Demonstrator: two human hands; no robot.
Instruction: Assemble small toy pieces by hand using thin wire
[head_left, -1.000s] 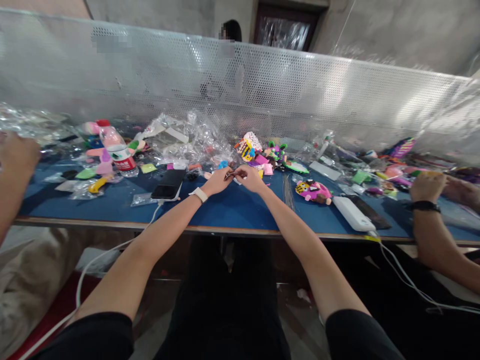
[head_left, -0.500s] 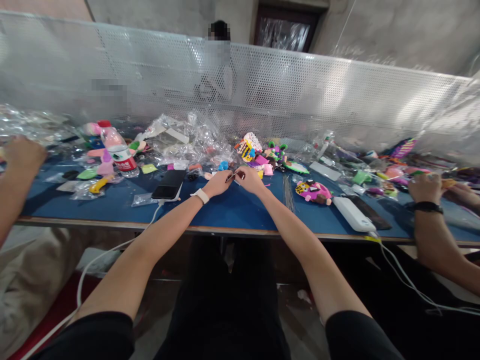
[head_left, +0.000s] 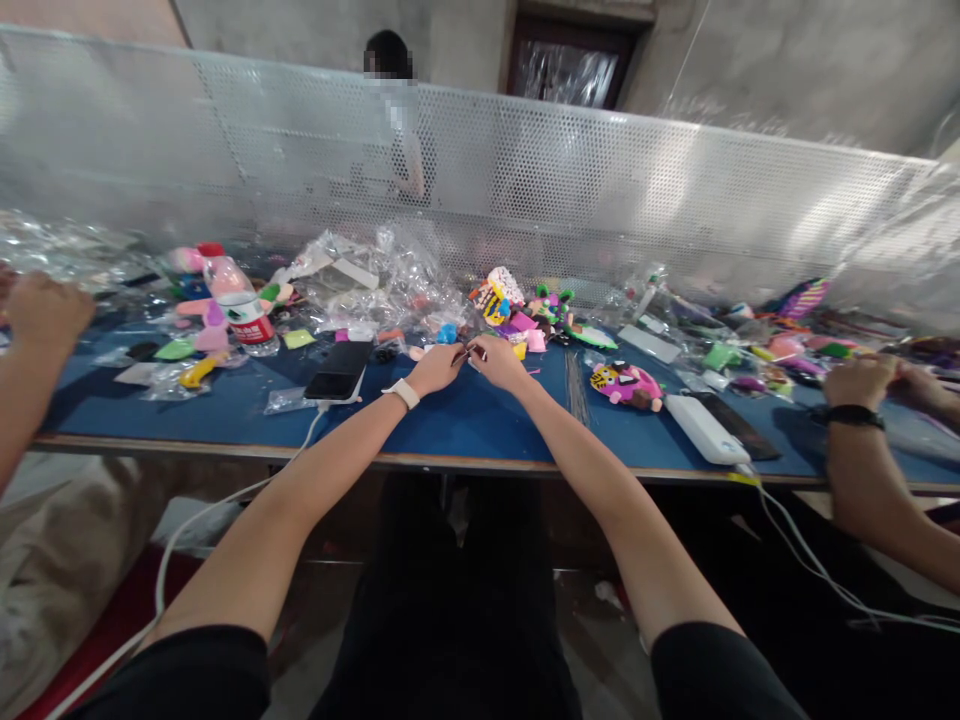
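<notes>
My left hand point(head_left: 435, 368) and my right hand point(head_left: 496, 362) meet over the middle of the blue table point(head_left: 465, 420), fingers pinched together. Between them they grip a small dark object point(head_left: 465, 353) with a thin metal piece; I cannot make out what it is. A white band sits on my left wrist. Just beyond the hands lies a heap of small colourful soft toys point(head_left: 517, 305) and a pile of clear plastic bags point(head_left: 375, 280).
A black phone point(head_left: 339, 370) on a white cable lies left of my hands, a water bottle point(head_left: 238, 305) further left. A tiger-faced toy point(head_left: 626, 383) and white power bank point(head_left: 705, 428) lie right. Co-workers' hands work at the left point(head_left: 41, 312) and right point(head_left: 862, 380). A perforated metal screen point(head_left: 600, 190) backs the table.
My hands stay pinched on the small object, shifting only slightly. The person behind the screen has walked to the left. The co-workers' hands have moved a little.
</notes>
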